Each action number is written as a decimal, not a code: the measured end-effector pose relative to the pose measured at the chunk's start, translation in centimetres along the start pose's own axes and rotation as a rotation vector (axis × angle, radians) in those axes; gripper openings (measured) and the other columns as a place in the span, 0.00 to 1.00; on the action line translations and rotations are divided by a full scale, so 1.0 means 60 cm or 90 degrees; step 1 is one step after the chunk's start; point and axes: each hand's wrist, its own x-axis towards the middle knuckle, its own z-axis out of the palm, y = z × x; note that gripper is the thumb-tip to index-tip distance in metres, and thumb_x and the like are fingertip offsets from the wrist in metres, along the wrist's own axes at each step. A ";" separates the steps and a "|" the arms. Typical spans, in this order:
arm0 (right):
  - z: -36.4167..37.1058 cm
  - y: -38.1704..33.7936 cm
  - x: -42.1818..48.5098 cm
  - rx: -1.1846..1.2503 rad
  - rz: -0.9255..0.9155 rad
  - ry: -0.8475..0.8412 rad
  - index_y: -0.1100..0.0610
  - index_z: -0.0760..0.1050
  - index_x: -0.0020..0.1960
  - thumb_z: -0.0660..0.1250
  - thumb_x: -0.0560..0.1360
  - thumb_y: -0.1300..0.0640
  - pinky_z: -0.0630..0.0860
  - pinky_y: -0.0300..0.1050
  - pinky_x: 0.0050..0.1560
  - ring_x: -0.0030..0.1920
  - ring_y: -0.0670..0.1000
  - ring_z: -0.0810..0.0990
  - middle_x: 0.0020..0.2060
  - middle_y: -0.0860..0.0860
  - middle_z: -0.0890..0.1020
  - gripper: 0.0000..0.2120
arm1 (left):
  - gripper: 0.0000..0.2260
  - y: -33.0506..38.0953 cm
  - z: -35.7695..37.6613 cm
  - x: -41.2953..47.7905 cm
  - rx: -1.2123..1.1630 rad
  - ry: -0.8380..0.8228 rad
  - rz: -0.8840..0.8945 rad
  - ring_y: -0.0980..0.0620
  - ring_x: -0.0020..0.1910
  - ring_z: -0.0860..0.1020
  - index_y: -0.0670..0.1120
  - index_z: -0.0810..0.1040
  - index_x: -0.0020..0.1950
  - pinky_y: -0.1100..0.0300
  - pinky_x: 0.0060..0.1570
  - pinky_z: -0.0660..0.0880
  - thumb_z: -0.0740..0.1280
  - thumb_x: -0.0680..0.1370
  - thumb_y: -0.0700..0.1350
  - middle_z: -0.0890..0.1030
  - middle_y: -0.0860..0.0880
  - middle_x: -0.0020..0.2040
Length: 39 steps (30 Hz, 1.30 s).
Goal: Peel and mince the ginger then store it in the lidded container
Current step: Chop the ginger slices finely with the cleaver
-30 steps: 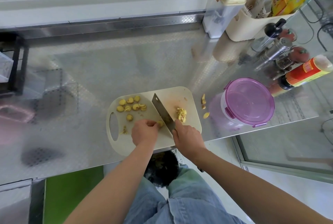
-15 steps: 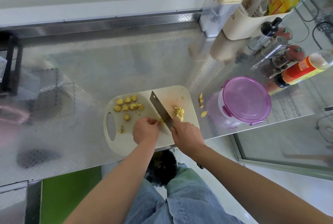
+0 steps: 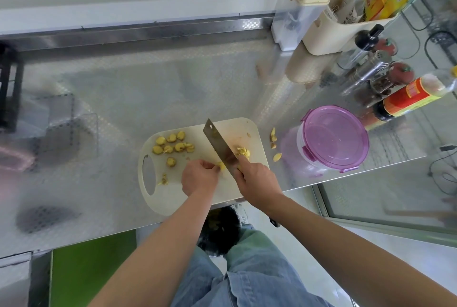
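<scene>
Head view. Pinching a small ginger piece (image 3: 221,165) against the cutting board (image 3: 173,198) with the curled fingertips of the left hand (image 3: 199,177). Gripping the cleaver (image 3: 218,143) in the right hand (image 3: 257,178), fingers wrapped round the handle, with the blade slanting away and set against that piece. Just beyond the right hand, a small heap of cut ginger (image 3: 243,152); beyond the left hand, a cluster of ginger slices (image 3: 173,144). Right of the right hand, off the board, ginger scraps (image 3: 273,137), then the purple lidded container (image 3: 332,138), lid on.
</scene>
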 end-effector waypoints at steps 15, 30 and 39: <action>-0.002 -0.015 0.006 -0.014 0.025 -0.078 0.58 0.65 0.58 0.52 0.81 0.56 0.66 0.47 0.35 0.35 0.55 0.71 0.31 0.49 0.66 0.09 | 0.03 0.000 0.002 0.008 0.009 -0.020 0.015 0.50 0.43 0.79 0.52 0.84 0.43 0.60 0.40 0.71 0.73 0.72 0.49 0.83 0.52 0.42; 0.005 -0.018 0.020 0.034 0.046 -0.033 0.58 0.64 0.63 0.52 0.82 0.55 0.68 0.48 0.37 0.37 0.58 0.72 0.38 0.54 0.74 0.12 | 0.03 -0.004 -0.002 0.015 0.003 -0.043 0.025 0.51 0.42 0.80 0.50 0.85 0.43 0.62 0.38 0.70 0.74 0.71 0.48 0.84 0.51 0.39; 0.009 -0.012 0.005 0.036 0.027 -0.036 0.56 0.65 0.62 0.52 0.82 0.53 0.70 0.48 0.35 0.34 0.55 0.73 0.32 0.50 0.71 0.11 | 0.03 -0.005 0.000 0.018 -0.004 -0.044 0.013 0.51 0.42 0.80 0.51 0.85 0.41 0.62 0.37 0.69 0.74 0.71 0.49 0.84 0.51 0.39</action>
